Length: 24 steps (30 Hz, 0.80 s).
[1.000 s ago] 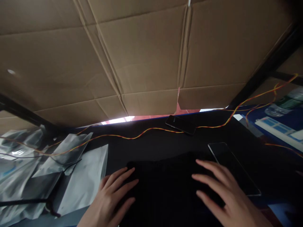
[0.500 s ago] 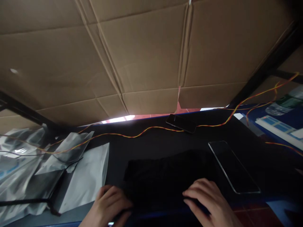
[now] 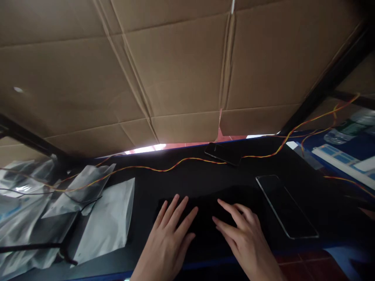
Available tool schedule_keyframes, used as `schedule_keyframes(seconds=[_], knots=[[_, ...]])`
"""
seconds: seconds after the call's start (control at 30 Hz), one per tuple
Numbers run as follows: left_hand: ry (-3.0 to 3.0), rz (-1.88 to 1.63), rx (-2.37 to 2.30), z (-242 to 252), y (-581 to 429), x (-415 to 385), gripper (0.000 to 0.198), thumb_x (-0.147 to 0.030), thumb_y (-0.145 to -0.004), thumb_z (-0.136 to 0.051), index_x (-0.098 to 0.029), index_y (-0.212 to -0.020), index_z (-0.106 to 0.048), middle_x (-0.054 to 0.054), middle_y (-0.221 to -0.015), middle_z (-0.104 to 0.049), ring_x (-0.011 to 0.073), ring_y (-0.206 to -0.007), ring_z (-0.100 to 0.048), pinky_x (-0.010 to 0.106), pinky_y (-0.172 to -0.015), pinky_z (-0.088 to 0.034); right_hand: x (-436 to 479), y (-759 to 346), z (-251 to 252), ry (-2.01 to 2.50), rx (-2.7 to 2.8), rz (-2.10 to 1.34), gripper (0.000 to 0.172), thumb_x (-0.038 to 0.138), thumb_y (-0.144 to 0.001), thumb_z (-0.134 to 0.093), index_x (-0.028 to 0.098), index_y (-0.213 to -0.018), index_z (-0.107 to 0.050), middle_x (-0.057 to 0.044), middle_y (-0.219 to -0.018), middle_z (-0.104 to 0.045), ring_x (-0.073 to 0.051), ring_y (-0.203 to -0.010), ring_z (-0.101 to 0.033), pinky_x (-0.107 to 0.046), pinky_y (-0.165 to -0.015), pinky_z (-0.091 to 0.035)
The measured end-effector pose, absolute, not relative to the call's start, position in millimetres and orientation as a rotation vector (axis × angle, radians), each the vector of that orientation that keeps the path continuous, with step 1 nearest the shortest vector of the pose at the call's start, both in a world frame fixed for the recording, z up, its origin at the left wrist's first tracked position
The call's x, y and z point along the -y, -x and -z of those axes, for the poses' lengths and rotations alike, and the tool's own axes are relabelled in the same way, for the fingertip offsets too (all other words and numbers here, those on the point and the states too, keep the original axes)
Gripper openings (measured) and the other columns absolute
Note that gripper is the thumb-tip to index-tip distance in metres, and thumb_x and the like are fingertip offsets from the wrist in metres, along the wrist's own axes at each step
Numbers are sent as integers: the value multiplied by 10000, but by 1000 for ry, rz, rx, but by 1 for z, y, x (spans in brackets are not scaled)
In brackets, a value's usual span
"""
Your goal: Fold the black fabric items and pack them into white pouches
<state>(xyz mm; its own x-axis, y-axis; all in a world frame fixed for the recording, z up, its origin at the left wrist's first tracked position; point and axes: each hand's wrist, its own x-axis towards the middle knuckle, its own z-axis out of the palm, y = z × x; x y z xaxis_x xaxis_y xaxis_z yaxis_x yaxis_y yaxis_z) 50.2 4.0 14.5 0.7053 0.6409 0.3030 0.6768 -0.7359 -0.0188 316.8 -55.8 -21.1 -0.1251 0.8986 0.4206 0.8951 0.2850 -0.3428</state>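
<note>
A dark black cloth-like piece (image 3: pixel 205 218) lies flat on the black tabletop; its edges barely show against the surface. My left hand (image 3: pixel 171 230) rests palm down over its left part, fingers spread out. Over the right part is my right hand (image 3: pixel 241 226), fingers apart and slightly bent, with nothing visible in them. Just right of my right hand lies a phone (image 3: pixel 287 207) in a clear-edged case, screen dark. A flat, frosted plastic bag (image 3: pixel 107 218) is left of my left hand.
Several clear plastic bags (image 3: pixel 26 222) are heaped at the left. A second dark phone (image 3: pixel 222 153) lies at the back beside a red-yellow twisted wire (image 3: pixel 175 166). Cardboard (image 3: pixel 181 70) stands behind the table (image 3: pixel 172 179). A plastic bottle (image 3: pixel 348 128) is at the far right.
My left hand has moved forward and right onto the black piece, its curled fingers now spread flat. My right hand has shifted slightly left and forward, its fingers more spread.
</note>
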Motion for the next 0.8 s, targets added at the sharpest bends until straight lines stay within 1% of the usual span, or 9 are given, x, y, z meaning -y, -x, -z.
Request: schedule_keyframes(seconds=[0.1, 0.2, 0.27, 0.33, 0.43, 0.5, 0.6, 0.7, 0.8], knots=[[2757, 343, 1108, 5, -48, -6, 613, -365, -1164, -448, -282, -1754, -303, 103, -1790, -393, 403, -1589, -472, 614, -1094, -613, 56, -316, 21, 1597, 1985, 14, 273, 260, -1123, -554, 375, -1204, -788, 15, -1544, -670, -326, -1231, -652, -525, -923, -628], [2819, 305, 1100, 7, -40, -12, 641, -386, -1162, -466, -297, -1764, -262, 92, -1803, -361, 392, -1616, -430, 617, -1136, -586, 56, -325, 15, 1579, 1912, 76, 259, 353, -1126, -581, 358, -1343, -723, -35, -1505, -692, -315, -1200, -669, -503, -924, -618], [2869, 303, 1073, 1, -32, -14, 650, -374, -1153, -491, -299, -1760, -274, 82, -1802, -363, 374, -1625, -419, 636, -1190, -535, 59, -340, 10, 1640, 1761, 126, 329, 406, -1130, -571, 324, -1438, -655, -84, -1408, -729, -314, -1177, -684, -494, -930, -608], [2897, 334, 1062, -5, -23, -15, 633, -369, -1147, -498, -299, -1749, -314, 69, -1794, -385, 362, -1620, -433, 653, -1221, -495, 65, -358, 7, 1779, 1588, 161, 413, 501, -1130, -545, 274, -1467, -615, -122, -1295, -753, -324, -1098, -710, -501, -902, -604], [2896, 413, 1052, -6, -10, -16, 579, -361, -1145, -483, -310, -1716, -399, 56, -1763, -448, 363, -1599, -468, 681, -1214, -485, 77, -383, 11, 2003, 1444, 116, 691, 751, -1066, -492, 193, -1464, -586, -155, -1169, -769, -342, -945, -736, -524, -831, -608], [2888, 455, 1035, -1, -2, -17, 549, -346, -1143, -480, -317, -1690, -450, 54, -1732, -496, 359, -1589, -486, 688, -1200, -493, 84, -393, 18, 2112, 1417, 9, 794, 844, -1013, -480, 170, -1412, -607, -152, -1094, -776, -348, -919, -753, -523, -817, -615], [2911, 491, 1024, 8, 5, -16, 523, -355, -1149, -457, -317, -1670, -485, 50, -1718, -516, 353, -1612, -451, 703, -1226, -446, 87, -395, 27, 2191, 1400, -125, 778, 864, -982, -500, 179, -1318, -656, -130, -1017, -775, -344, -918, -769, -507, -816, -624], [2963, 530, 1076, 11, 9, -14, 532, -428, -1174, -361, -305, -1681, -470, 51, -1748, -469, 362, -1658, -359, 737, -1269, -346, 79, -393, 30, 2179, 1354, -180, 723, 804, -993, -486, 182, -1301, -686, -122, -991, -771, -329, -886, -771, -490, -789, -630], [3010, 584, 1171, 10, 11, -12, 588, -497, -1181, -245, -292, -1696, -442, 57, -1779, -414, 371, -1680, -301, 758, -1287, -288, 69, -394, 22, 2146, 1240, -267, 614, 735, -947, -572, 231, -1258, -736, -93, -982, -786, -307, -856, -787, -443, -728, -639]])
